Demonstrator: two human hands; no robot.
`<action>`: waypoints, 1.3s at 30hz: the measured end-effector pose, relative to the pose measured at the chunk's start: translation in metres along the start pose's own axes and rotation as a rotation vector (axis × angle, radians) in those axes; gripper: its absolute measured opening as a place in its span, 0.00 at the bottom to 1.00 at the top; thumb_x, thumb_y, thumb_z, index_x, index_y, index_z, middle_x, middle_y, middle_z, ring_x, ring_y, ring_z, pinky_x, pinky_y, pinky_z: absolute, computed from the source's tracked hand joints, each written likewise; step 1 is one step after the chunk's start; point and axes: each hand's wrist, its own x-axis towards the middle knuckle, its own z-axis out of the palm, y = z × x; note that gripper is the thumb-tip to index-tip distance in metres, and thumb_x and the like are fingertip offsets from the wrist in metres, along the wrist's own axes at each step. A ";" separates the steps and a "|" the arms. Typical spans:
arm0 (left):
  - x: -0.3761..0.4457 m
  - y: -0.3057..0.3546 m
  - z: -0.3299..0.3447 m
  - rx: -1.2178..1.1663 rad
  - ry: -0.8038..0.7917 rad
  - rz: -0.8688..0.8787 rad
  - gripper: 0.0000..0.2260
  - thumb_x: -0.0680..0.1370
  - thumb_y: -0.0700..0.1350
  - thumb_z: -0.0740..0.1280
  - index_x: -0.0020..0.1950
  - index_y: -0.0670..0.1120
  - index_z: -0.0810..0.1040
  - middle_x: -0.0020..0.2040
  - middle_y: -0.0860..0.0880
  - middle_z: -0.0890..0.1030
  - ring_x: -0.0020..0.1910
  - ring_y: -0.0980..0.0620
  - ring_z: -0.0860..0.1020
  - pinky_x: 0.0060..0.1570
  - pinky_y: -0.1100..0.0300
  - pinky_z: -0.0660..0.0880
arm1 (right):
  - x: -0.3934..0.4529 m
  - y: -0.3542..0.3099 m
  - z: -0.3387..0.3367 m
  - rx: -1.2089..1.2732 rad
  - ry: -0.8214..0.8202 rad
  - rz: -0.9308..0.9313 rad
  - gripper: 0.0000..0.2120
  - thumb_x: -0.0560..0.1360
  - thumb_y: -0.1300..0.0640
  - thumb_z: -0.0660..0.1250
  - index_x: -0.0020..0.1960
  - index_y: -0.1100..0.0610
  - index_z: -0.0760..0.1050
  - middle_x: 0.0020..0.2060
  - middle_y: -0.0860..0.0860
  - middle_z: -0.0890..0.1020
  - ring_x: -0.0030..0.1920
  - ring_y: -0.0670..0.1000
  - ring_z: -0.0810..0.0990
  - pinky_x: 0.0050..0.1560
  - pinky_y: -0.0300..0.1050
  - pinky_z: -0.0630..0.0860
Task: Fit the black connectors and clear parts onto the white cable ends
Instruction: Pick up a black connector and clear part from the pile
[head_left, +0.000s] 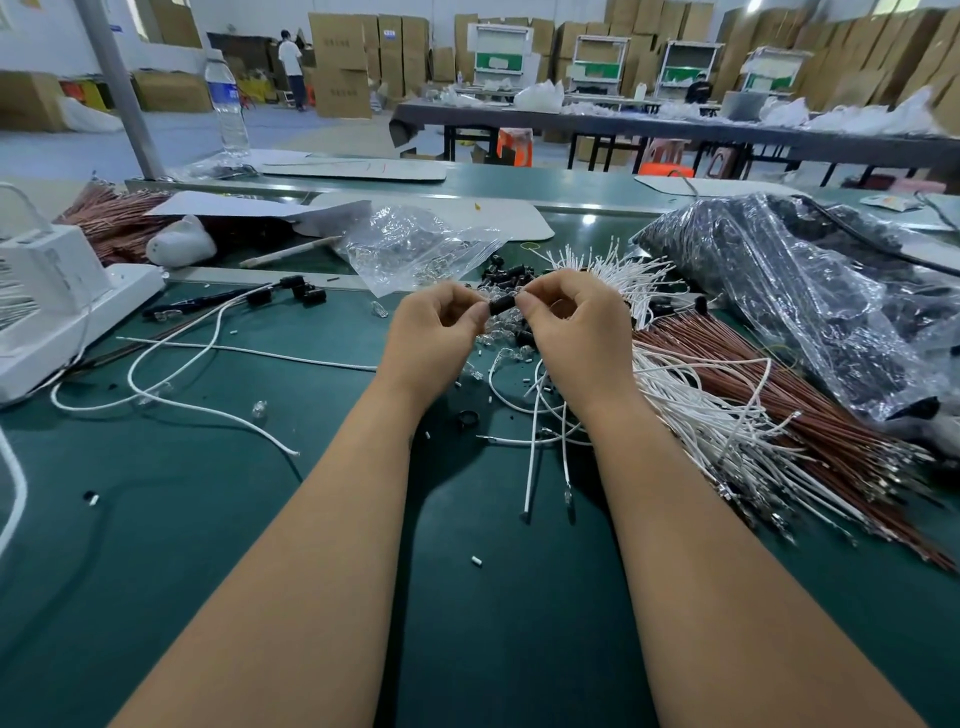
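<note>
Black connector pinched between left hand and right hand.

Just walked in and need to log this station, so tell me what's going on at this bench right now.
A person is working bare-handed over a green bench. The left hand and right hand together pinch a small black connector between their fingertips, held above the bench. Whether a cable is already in it cannot be told. A heap of white cables and brown wires lies to the right, more black connectors and clear parts lie under the hands, and an opened clear bag lies behind.
</note>
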 end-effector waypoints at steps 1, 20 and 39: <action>0.000 -0.001 0.000 0.017 0.011 0.011 0.03 0.78 0.39 0.67 0.45 0.45 0.79 0.34 0.50 0.78 0.27 0.63 0.70 0.32 0.72 0.68 | 0.000 0.000 0.000 0.000 0.003 0.008 0.03 0.74 0.58 0.72 0.42 0.52 0.80 0.38 0.47 0.80 0.38 0.45 0.79 0.43 0.42 0.78; -0.001 0.001 0.009 0.211 0.065 0.192 0.02 0.76 0.39 0.67 0.44 0.45 0.78 0.37 0.47 0.80 0.36 0.49 0.76 0.39 0.59 0.73 | 0.000 0.004 0.009 0.012 -0.053 -0.025 0.04 0.79 0.63 0.62 0.47 0.56 0.72 0.40 0.48 0.75 0.41 0.49 0.74 0.43 0.44 0.72; -0.005 0.021 0.009 -0.204 -0.018 -0.011 0.05 0.76 0.35 0.68 0.46 0.43 0.82 0.36 0.42 0.83 0.34 0.55 0.76 0.40 0.65 0.72 | 0.002 -0.003 0.003 0.340 -0.104 0.182 0.09 0.79 0.62 0.64 0.43 0.51 0.76 0.35 0.50 0.79 0.32 0.45 0.76 0.39 0.45 0.78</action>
